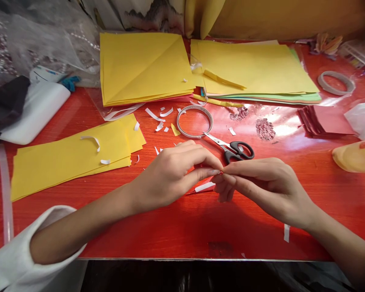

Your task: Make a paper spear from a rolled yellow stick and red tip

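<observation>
Above the table's front half, my left hand (pixel 176 174) and my right hand (pixel 267 188) meet fingertip to fingertip. Both are closed in a pinch on a small piece of red paper (pixel 211 187), mostly hidden by the fingers. A white strip (pixel 204 186) lies along its visible part, below my left thumb. Just beyond the fingertips rest scissors (pixel 226 147) with black handles, their blade tips touching a tape roll (pixel 195 121). White paper scraps (pixel 154 115) are scattered to the left of the roll.
Yellow paper strips (pixel 69 156) lie at the left. Yellow sheets (pixel 142 67) and a mixed-colour paper stack (pixel 255 67) stand at the back. At the right are dark red paper pieces (pixel 328 121), another tape roll (pixel 336 83) and a yellowish bottle (pixel 355 157). The table edge (pixel 182 258) runs in front.
</observation>
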`<action>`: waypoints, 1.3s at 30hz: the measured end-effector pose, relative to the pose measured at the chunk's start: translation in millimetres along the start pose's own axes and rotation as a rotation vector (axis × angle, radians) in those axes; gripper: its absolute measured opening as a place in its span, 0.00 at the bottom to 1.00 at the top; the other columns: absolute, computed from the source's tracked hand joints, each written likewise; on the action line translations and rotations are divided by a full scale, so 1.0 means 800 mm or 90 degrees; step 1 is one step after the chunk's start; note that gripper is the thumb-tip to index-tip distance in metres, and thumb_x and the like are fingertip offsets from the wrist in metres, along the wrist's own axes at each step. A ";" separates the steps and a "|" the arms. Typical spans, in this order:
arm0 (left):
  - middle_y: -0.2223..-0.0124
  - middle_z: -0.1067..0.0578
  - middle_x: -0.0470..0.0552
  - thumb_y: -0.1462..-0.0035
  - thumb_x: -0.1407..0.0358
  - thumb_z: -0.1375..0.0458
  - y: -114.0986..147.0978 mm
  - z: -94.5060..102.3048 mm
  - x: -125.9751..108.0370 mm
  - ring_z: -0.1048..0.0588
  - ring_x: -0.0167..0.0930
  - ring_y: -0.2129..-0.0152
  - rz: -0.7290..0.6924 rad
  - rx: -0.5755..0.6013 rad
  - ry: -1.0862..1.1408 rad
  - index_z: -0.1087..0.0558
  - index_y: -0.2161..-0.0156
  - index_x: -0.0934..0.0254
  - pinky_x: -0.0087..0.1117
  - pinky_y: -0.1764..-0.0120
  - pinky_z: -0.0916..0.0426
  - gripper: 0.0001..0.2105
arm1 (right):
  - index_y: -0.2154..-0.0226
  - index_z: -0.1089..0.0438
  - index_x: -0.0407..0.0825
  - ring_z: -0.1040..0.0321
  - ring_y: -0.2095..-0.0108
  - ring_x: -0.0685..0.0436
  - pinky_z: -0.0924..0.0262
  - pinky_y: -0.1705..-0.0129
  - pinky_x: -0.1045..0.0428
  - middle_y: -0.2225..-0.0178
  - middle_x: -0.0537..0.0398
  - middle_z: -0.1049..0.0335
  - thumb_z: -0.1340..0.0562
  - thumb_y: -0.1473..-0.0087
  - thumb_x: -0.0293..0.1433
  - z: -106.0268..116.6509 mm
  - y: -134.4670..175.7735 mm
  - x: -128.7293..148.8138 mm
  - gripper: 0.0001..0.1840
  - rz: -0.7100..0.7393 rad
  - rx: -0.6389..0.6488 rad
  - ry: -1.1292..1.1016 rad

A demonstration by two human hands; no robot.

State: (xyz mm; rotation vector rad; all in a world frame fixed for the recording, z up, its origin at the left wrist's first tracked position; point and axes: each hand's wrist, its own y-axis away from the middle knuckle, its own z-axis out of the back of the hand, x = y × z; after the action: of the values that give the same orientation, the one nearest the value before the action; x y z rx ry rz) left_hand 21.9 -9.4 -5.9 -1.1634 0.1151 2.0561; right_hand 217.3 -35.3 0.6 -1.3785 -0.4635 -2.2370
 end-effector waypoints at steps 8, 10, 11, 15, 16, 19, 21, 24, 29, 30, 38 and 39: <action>0.68 0.28 0.47 0.45 0.70 0.47 0.002 -0.005 0.003 0.31 0.22 0.69 -0.001 -0.008 -0.021 0.31 0.65 0.68 0.21 0.66 0.36 0.04 | 0.74 0.32 0.46 0.32 0.76 0.53 0.39 0.72 0.58 0.77 0.58 0.29 0.47 0.45 0.25 0.000 -0.001 -0.001 0.11 -0.004 0.011 -0.006; 0.68 0.28 0.47 0.45 0.71 0.47 0.002 -0.006 0.003 0.31 0.21 0.69 0.005 -0.005 -0.022 0.31 0.65 0.67 0.21 0.67 0.36 0.03 | 0.74 0.32 0.46 0.32 0.76 0.53 0.39 0.72 0.58 0.77 0.58 0.29 0.47 0.45 0.25 0.000 -0.001 -0.002 0.11 -0.007 0.018 -0.013; 0.68 0.28 0.46 0.45 0.71 0.47 0.002 -0.006 0.003 0.31 0.21 0.69 0.011 -0.004 -0.023 0.31 0.66 0.67 0.21 0.67 0.36 0.03 | 0.73 0.32 0.46 0.32 0.76 0.53 0.39 0.72 0.58 0.77 0.58 0.29 0.47 0.45 0.25 -0.001 -0.001 -0.003 0.10 -0.009 0.021 -0.019; 0.68 0.27 0.45 0.45 0.71 0.47 0.002 -0.005 0.001 0.31 0.21 0.69 0.031 -0.005 -0.011 0.31 0.66 0.67 0.21 0.65 0.36 0.03 | 0.71 0.31 0.47 0.31 0.75 0.52 0.37 0.71 0.57 0.76 0.57 0.28 0.46 0.44 0.27 -0.001 -0.001 -0.006 0.09 -0.029 0.033 -0.066; 0.67 0.27 0.45 0.45 0.70 0.47 0.001 -0.004 0.000 0.30 0.21 0.68 0.036 -0.005 0.000 0.30 0.66 0.66 0.21 0.65 0.36 0.04 | 0.70 0.31 0.47 0.31 0.75 0.52 0.36 0.71 0.57 0.75 0.57 0.28 0.46 0.44 0.27 0.000 -0.001 -0.007 0.09 -0.038 0.029 -0.090; 0.71 0.27 0.43 0.42 0.67 0.50 0.000 0.004 -0.002 0.31 0.19 0.75 0.086 -0.025 0.016 0.30 0.64 0.64 0.20 0.71 0.36 0.07 | 0.70 0.31 0.47 0.30 0.76 0.50 0.35 0.74 0.56 0.74 0.56 0.28 0.46 0.44 0.28 0.003 -0.002 -0.009 0.09 -0.071 0.003 -0.185; 0.74 0.29 0.42 0.41 0.64 0.52 -0.001 0.012 -0.003 0.33 0.19 0.79 0.124 -0.083 -0.017 0.30 0.64 0.62 0.21 0.78 0.39 0.09 | 0.71 0.30 0.48 0.30 0.77 0.50 0.35 0.75 0.56 0.74 0.56 0.29 0.45 0.44 0.29 0.005 -0.003 -0.011 0.09 -0.087 -0.018 -0.241; 0.71 0.29 0.43 0.41 0.63 0.52 -0.003 0.024 -0.001 0.31 0.21 0.76 0.117 -0.187 -0.109 0.30 0.62 0.61 0.22 0.75 0.37 0.09 | 0.71 0.29 0.48 0.31 0.79 0.50 0.36 0.77 0.55 0.76 0.56 0.30 0.45 0.45 0.29 0.009 -0.004 -0.015 0.09 -0.102 -0.017 -0.287; 0.60 0.28 0.47 0.41 0.65 0.52 -0.008 0.041 0.007 0.29 0.26 0.63 0.049 -0.174 -0.161 0.30 0.60 0.62 0.25 0.64 0.34 0.09 | 0.77 0.30 0.48 0.37 0.83 0.53 0.42 0.82 0.56 0.81 0.58 0.33 0.46 0.47 0.26 0.014 -0.005 -0.019 0.12 -0.108 -0.013 -0.326; 0.62 0.27 0.47 0.41 0.64 0.53 -0.009 0.043 0.008 0.29 0.25 0.66 0.054 -0.125 -0.133 0.30 0.60 0.62 0.24 0.66 0.33 0.10 | 0.78 0.30 0.47 0.39 0.85 0.54 0.44 0.83 0.56 0.82 0.58 0.35 0.46 0.48 0.26 0.014 -0.006 -0.019 0.13 -0.112 -0.024 -0.332; 0.71 0.28 0.42 0.47 0.57 0.46 -0.008 0.029 0.007 0.30 0.21 0.76 0.186 0.124 0.094 0.31 0.58 0.59 0.20 0.76 0.38 0.13 | 0.86 0.35 0.49 0.49 0.87 0.53 0.59 0.86 0.55 0.91 0.59 0.44 0.45 0.52 0.30 0.018 -0.006 -0.013 0.14 -0.147 -0.059 -0.430; 0.72 0.28 0.42 0.47 0.58 0.45 -0.007 0.026 0.006 0.30 0.21 0.76 0.198 0.127 0.129 0.31 0.59 0.60 0.20 0.76 0.38 0.12 | 0.86 0.35 0.49 0.50 0.88 0.53 0.59 0.86 0.54 0.91 0.59 0.45 0.45 0.52 0.30 0.018 -0.006 -0.012 0.14 -0.150 -0.061 -0.440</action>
State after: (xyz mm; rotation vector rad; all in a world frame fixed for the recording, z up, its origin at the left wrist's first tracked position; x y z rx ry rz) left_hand 9.8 6.1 4.3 -1.2864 0.6198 2.1248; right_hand 229.2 -21.8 -1.9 -2.2479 -0.7841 -1.9123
